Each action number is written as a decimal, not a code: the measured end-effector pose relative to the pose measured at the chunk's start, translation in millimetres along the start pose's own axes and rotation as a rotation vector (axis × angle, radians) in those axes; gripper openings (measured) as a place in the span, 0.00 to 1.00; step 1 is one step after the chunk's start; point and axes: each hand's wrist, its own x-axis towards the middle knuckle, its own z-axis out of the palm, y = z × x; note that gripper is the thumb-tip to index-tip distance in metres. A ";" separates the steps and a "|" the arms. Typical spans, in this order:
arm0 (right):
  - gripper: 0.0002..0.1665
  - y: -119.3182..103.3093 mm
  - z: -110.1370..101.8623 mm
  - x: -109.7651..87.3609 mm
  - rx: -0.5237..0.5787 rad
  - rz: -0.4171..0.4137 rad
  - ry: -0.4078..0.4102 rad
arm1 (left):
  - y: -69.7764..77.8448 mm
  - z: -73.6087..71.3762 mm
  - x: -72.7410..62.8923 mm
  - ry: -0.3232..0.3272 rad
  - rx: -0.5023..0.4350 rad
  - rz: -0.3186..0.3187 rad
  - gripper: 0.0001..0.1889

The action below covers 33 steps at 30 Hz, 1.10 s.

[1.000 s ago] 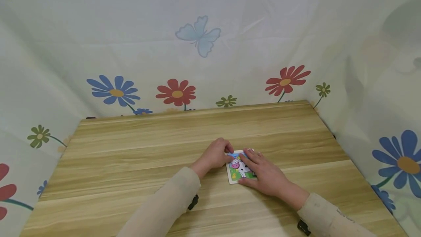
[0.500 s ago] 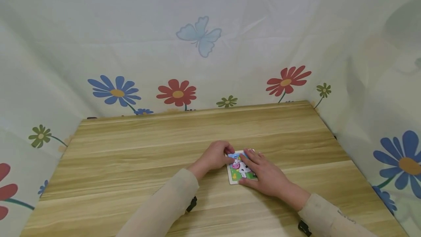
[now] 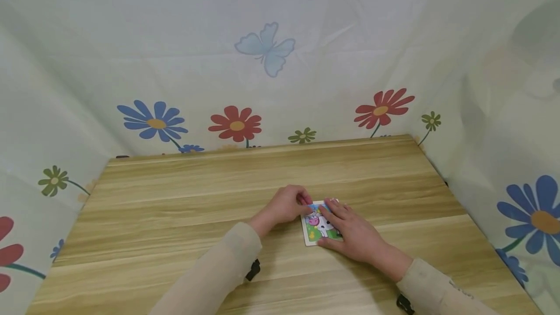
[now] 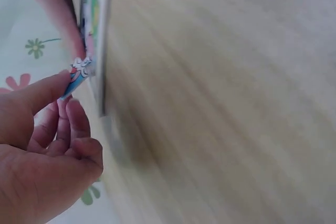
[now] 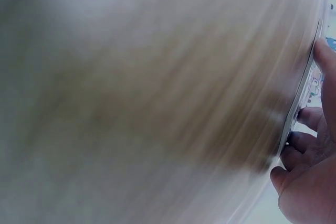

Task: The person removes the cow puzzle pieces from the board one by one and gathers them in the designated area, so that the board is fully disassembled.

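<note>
A small square puzzle board [image 3: 311,236] with a cow picture and a white border lies on the wooden table. At its far left corner my left hand [image 3: 285,205] pinches a puzzle piece [image 4: 79,78] with blue, white and red print. In the left wrist view that piece stands tilted up from the board, and its lower part is close to or touching the picture. My right hand [image 3: 356,235] rests on the board's right side, fingers stretched across the picture and thumb along the near edge. It covers part of the cow. In the right wrist view its fingertips [image 5: 310,119] meet the board's edge.
The wood-grain table [image 3: 175,213] spreads out around both hands. A white cloth [image 3: 197,72] printed with flowers and a butterfly hangs behind it and along both sides. Black wrist straps [image 3: 253,270] show at the sleeves.
My left hand has shifted slightly at the board's corner, and its forearm has moved a little left. The right hand keeps its place on the board.
</note>
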 end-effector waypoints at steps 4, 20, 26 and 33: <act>0.49 -1.4 0.7 0.1 -0.017 0.007 0.011 | 3.5 -13.7 -3.0 -0.005 -0.022 0.004 0.04; 0.49 -2.5 3.9 1.9 -0.032 0.030 0.012 | -41.5 -98.5 -39.5 0.043 -0.014 -0.080 0.06; 0.50 -2.1 5.0 -0.2 -0.042 0.041 0.004 | -78.1 -129.9 -57.9 0.051 0.049 -0.100 0.06; 0.49 -5.3 2.5 -0.3 -0.028 0.041 0.007 | -112.0 -161.4 -77.7 0.058 0.098 -0.129 0.04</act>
